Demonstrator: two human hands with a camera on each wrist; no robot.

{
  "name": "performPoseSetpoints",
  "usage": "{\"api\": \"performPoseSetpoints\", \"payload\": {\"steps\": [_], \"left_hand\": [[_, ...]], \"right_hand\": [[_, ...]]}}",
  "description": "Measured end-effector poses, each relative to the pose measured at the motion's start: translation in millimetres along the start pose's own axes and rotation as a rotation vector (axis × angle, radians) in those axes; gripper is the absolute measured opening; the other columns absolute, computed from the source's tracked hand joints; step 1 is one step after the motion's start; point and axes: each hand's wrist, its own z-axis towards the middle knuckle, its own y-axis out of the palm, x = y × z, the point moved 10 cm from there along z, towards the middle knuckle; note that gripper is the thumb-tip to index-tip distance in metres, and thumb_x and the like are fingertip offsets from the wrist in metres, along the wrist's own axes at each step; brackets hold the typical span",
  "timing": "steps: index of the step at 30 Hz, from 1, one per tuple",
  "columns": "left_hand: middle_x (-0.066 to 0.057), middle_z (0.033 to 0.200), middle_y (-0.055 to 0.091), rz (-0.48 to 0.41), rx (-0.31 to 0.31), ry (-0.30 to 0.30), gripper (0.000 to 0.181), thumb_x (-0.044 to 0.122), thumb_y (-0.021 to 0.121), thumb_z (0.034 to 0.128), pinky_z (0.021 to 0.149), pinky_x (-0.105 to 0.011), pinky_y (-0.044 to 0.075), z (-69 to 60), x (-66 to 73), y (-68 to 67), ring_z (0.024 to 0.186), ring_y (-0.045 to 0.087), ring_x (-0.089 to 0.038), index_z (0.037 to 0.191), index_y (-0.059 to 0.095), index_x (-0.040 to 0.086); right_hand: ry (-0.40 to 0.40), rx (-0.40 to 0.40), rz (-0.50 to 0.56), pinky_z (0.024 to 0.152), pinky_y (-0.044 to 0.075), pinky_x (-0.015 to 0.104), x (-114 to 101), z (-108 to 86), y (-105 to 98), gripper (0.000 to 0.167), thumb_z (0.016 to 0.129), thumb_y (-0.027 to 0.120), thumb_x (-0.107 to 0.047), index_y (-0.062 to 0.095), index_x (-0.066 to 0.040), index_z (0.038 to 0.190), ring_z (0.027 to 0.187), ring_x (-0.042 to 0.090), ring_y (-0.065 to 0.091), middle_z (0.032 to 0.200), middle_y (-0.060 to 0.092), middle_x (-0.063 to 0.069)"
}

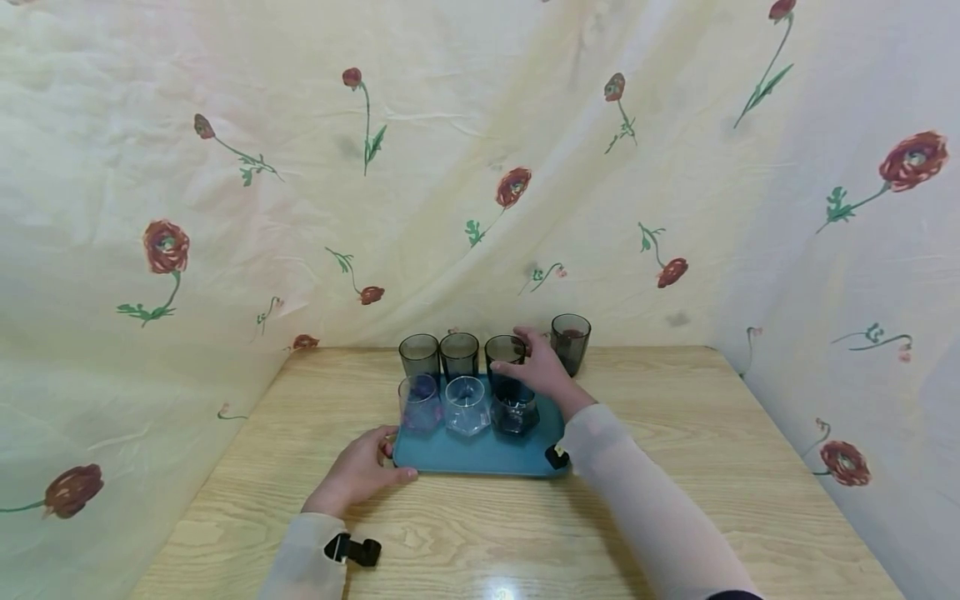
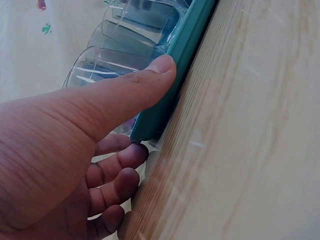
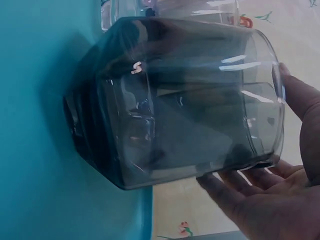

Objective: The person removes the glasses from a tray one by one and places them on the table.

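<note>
A blue tray (image 1: 480, 457) bears a front row of faceted glasses: a purple-tinted one (image 1: 421, 406), a clear one (image 1: 467, 408) and a dark one (image 1: 515, 410). Behind them stand three smoky glasses, the leftmost (image 1: 419, 353) and middle one (image 1: 459, 353) beside the right one (image 1: 501, 348); their bases are hidden. My left hand (image 1: 360, 471) grips the tray's near left corner, its thumb along the rim (image 2: 186, 60). My right hand (image 1: 546, 371) holds the right smoky glass near its top, thumb in front. The dark glass (image 3: 135, 125) fills much of the right wrist view, upright on the tray.
Another smoky glass (image 1: 572, 343) stands beyond the tray's back right corner, past my right hand. Under everything lies a light wooden table (image 1: 675, 467). A flower-patterned cloth (image 1: 435, 150) hangs at the back and along both sides.
</note>
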Motion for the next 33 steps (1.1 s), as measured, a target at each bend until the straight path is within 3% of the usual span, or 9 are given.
{"api": "performPoseSetpoints", "payload": {"steps": [9,21,33], "left_hand": [[0.000,0.095,0.057,-0.004,-0.002,-0.002,0.095,0.049,0.094,0.0759,0.073,-0.037,0.045,1.5,-2.4,1.1,0.075,0.052,-0.016,0.152,0.053,0.009],[0.000,0.096,0.057,0.007,0.004,-0.012,0.096,0.046,0.094,0.0768,0.073,-0.037,0.045,-0.2,0.5,0.2,0.076,0.052,-0.016,0.153,0.051,0.008],[0.000,0.097,0.058,-0.001,0.008,-0.012,0.097,0.045,0.094,0.0766,0.074,-0.037,0.047,1.8,0.1,0.2,0.076,0.053,-0.016,0.154,0.050,0.007]], "right_hand": [[0.065,0.006,-0.036,0.114,0.037,0.060,9,1.5,7,0.097,0.088,0.085,-0.046,0.034,-0.007,0.161,0.146,0.043,0.040,0.161,0.039,0.020],[0.095,0.026,-0.063,0.112,0.039,0.061,15,1.8,7,0.096,0.087,0.085,-0.050,0.038,-0.012,0.161,0.144,0.042,0.043,0.159,0.043,0.017],[0.061,0.143,0.009,0.107,0.045,0.059,11,-7.9,-9,0.093,0.084,0.088,-0.049,0.043,-0.014,0.158,0.134,0.041,0.052,0.151,0.052,0.016]]}}
